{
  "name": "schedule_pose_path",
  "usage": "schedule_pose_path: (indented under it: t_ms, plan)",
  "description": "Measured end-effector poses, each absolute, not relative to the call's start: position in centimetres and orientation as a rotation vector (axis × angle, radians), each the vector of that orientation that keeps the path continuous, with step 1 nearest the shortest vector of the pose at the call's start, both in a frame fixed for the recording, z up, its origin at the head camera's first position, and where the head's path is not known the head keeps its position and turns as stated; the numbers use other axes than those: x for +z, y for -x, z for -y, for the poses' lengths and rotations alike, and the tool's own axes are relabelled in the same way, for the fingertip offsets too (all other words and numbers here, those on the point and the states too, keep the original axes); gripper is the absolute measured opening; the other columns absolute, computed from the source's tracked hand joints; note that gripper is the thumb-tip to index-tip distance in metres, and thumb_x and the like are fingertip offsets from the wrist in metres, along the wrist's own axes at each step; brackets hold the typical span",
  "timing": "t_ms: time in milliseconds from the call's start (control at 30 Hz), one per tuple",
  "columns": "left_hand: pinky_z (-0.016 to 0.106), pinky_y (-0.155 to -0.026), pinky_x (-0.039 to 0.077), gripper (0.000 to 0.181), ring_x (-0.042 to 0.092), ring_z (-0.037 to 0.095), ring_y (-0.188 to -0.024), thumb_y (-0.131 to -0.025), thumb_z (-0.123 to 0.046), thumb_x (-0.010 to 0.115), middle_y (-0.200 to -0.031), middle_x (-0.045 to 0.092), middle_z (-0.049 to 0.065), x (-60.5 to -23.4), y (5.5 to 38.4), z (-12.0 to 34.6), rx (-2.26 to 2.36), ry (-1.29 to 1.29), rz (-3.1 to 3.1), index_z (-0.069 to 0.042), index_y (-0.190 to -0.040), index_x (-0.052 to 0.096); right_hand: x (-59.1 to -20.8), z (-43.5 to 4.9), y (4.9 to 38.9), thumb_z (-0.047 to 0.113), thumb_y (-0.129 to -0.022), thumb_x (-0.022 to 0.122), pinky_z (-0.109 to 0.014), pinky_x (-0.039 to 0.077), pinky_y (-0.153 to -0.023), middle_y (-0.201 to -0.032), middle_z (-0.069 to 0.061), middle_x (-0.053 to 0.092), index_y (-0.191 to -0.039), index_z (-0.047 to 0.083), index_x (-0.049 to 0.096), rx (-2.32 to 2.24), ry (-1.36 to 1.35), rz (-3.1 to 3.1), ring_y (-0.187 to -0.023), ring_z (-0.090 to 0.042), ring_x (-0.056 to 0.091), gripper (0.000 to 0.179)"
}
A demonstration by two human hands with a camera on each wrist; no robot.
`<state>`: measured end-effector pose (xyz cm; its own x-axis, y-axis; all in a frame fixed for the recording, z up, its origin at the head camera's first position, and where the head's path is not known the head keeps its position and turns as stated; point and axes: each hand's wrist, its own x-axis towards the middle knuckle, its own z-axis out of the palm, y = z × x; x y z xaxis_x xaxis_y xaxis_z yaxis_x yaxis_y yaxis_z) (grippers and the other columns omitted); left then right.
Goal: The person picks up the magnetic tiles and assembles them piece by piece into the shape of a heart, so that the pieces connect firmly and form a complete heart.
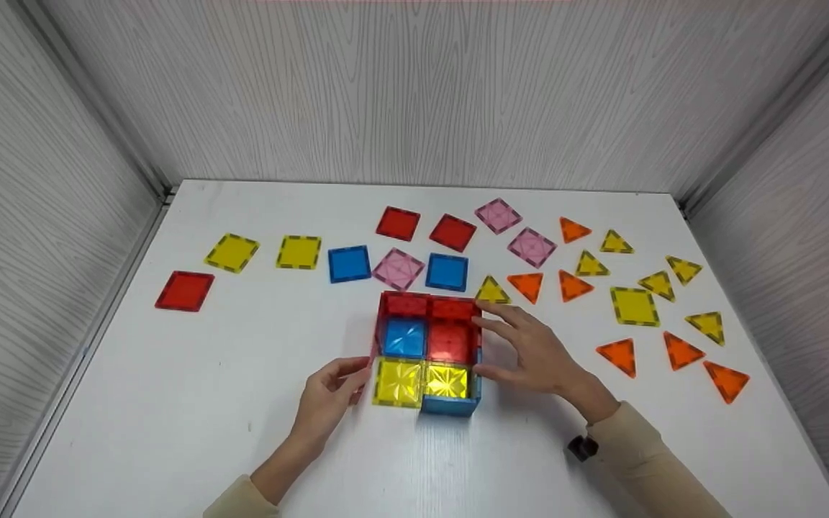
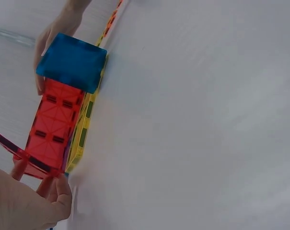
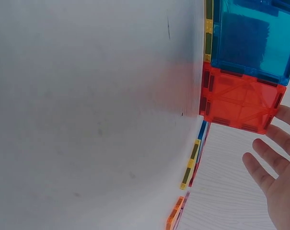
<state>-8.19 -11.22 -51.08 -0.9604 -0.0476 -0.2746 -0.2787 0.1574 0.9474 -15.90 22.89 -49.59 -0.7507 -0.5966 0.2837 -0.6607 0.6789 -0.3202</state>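
- The left hand (image 1: pixel 332 396) is nearly closed. Its fingers and thumb pinch the edge of a red tile (image 2: pixel 41 164) on the left side of the box (image 1: pixel 449 342).
- The right hand (image 1: pixel 533 352) is spread wide, with its fingers a little bent. It grips nothing. Its fingertips are at the right side of the box, close to the back corner.
- A dark thing (image 1: pixel 582 448) is on the right wrist, next to a tan sleeve (image 1: pixel 630 432).
- The box is between the two hands, near the middle of the table (image 1: pixel 242 403).
- The floor of the box is four squares: a blue one (image 1: pixel 404 338) and a red one at the back, and two yellow ones (image 1: pixel 398 383) at the front.
- Two red tiles (image 1: pixel 407 306) stand up as the back wall. The right wall is red at the back and blue at the front. A blue tile (image 1: pixel 449 406) stands at the front, on the right half.
- Just behind the box, a pink square (image 1: pixel 399 269) lies between two blue squares (image 1: pixel 349 264). A yellow triangle (image 1: pixel 492 291) is by the back right corner.
- Farther back are two red squares (image 1: pixel 398 224) and two pink ones (image 1: pixel 532 247).
- Off to the left lie two yellow squares (image 1: pixel 299 252) and a red square (image 1: pixel 184 291).
- On the right are orange triangles (image 1: pixel 617 357), more yellow triangles (image 1: pixel 707 327) and one yellow square (image 1: pixel 634 306).
- Gray walls (image 1: pixel 414 93) with wavy lines stand around the table.
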Motion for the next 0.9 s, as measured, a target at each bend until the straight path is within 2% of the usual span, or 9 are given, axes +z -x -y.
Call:
schedule_pose_path:
  t_ms: [333,667,900]
  plan:
    - [0.030,-0.090,0.063,0.037,0.066,0.025,-0.104,-0.105,-0.029,0.065,-0.128,0.068,0.015,-51.8,9.2,10.3,1.936,0.309,-2.189,-0.006,-0.134,0.065,-49.5,-22.8,15.9,0.054,-0.088,0.079,-0.057,0.053,-0.111,-0.164,-0.005,0.050,-0.152,0.023,0.057,0.618,-1.029,2.730,-0.145,-0.029,0.053,0.074]
    - [0.031,-0.095,0.063,0.038,0.067,0.025,-0.117,-0.103,-0.027,0.069,-0.138,0.066,0.012,-51.2,8.7,10.3,1.938,0.241,-2.227,-0.010,-0.136,0.064,-49.4,-22.8,16.1,0.056,-0.089,0.077,-0.059,0.053,-0.111,-0.164,-0.005,0.050,-0.152,0.021,0.058,0.627,-1.018,2.755,-0.146,-0.031,0.053,0.074]
    - [0.023,-0.097,0.060,0.039,0.068,0.024,-0.121,-0.100,-0.021,0.074,-0.138,0.066,0.011,-51.3,7.7,10.2,1.943,0.172,-2.303,-0.010,-0.136,0.064,-49.3,-22.8,17.7,0.050,-0.091,0.078,-0.062,0.048,-0.115,-0.164,-0.005,0.050,-0.154,0.020,0.055,0.802,-0.887,2.826,-0.151,-0.033,0.048,0.073]
